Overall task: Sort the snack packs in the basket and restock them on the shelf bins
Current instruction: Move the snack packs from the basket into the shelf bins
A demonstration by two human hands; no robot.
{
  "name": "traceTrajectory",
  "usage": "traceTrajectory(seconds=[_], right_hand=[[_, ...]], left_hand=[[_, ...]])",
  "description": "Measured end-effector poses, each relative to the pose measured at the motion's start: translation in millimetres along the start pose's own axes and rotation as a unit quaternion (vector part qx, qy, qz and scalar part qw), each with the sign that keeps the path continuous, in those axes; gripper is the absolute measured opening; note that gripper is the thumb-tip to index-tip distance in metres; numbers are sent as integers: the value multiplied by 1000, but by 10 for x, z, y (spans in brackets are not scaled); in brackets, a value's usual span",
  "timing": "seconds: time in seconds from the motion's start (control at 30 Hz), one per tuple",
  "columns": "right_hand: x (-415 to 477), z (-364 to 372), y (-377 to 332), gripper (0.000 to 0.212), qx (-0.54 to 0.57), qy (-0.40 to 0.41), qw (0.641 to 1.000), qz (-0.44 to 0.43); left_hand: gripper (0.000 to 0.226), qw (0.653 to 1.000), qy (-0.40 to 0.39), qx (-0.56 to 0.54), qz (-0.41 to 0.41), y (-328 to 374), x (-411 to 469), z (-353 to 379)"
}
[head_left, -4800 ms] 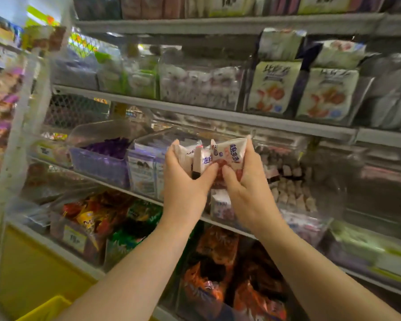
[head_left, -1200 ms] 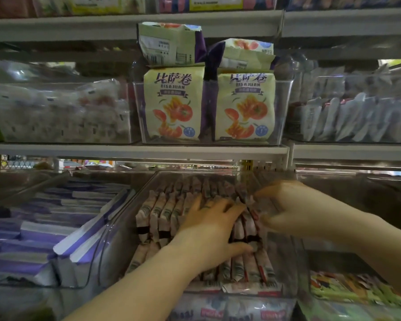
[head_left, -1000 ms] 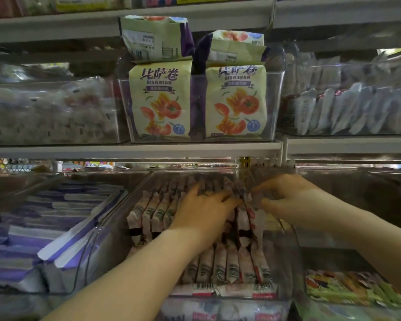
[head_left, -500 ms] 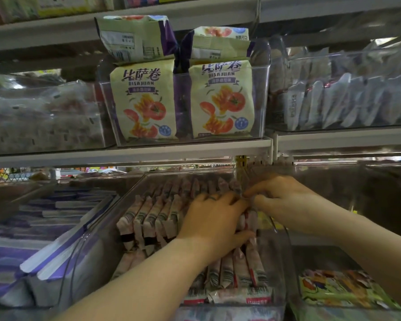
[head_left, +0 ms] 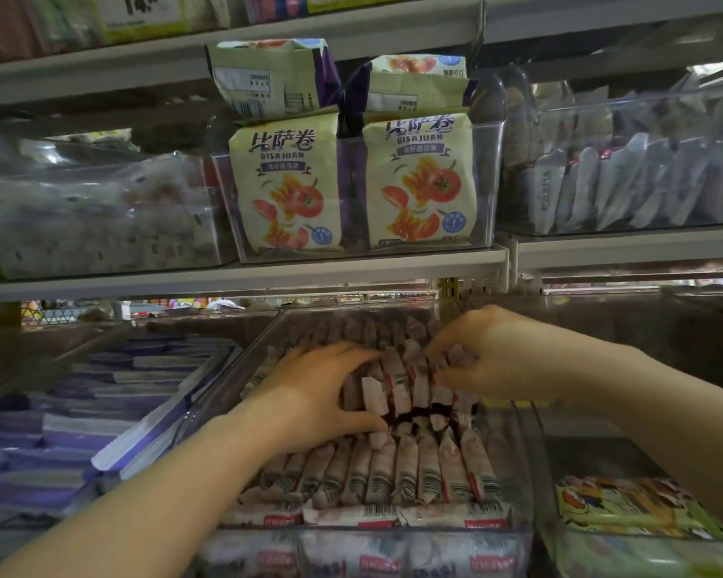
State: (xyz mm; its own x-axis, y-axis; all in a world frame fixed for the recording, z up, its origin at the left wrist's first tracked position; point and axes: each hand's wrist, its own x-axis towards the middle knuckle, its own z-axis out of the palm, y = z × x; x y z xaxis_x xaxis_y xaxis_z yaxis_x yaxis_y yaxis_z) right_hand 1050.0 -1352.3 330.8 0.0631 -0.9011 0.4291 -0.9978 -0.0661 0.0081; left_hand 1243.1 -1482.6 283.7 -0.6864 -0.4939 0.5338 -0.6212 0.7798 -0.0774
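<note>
Grey metal shelves fill the view. A top shelf (head_left: 351, 31) runs across with a yellow price tag (head_left: 143, 10) above it. Below it is a middle shelf (head_left: 243, 273), and a separate shelf section (head_left: 627, 248) adjoins on the right. A yellow slotted upright (head_left: 448, 287) stands at the join. Light is dim under the boards. Through the gap (head_left: 176, 304) behind, brighter coloured shapes and wire mesh (head_left: 38, 314) show.

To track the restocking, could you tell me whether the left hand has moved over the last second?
Yes. The left hand has shifted leftward within the clear bin, away from its right wall, opening a gap among the snack packs.
</note>
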Motion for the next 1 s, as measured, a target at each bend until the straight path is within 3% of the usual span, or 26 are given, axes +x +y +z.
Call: traceTrajectory(seconds=[0.2, 0.43, 0.63, 0.83, 0.93, 1.0], right_hand=[[293, 89, -276, 36, -118, -114, 986, -5], [434, 189, -225, 35, -113, -125, 986, -2], [438, 144, -192, 32, -116, -120, 985, -30], [453, 276, -259, 39, -148, -150, 977, -1], [344, 149, -305, 47, -137, -140, 981, 3], [218, 78, -370, 46, -134, -88, 987, -19]], left_hand=[[73, 997, 18, 68, 20, 78, 57, 121], [60, 986, 91, 136, 22, 183, 122, 176], [70, 990, 6, 139, 31, 141, -8, 121], [63, 979, -9, 201, 19, 203, 21, 114], [65, 985, -53, 162, -3, 225, -23, -19], [62, 993, -22, 111, -19, 227, -153, -144]])
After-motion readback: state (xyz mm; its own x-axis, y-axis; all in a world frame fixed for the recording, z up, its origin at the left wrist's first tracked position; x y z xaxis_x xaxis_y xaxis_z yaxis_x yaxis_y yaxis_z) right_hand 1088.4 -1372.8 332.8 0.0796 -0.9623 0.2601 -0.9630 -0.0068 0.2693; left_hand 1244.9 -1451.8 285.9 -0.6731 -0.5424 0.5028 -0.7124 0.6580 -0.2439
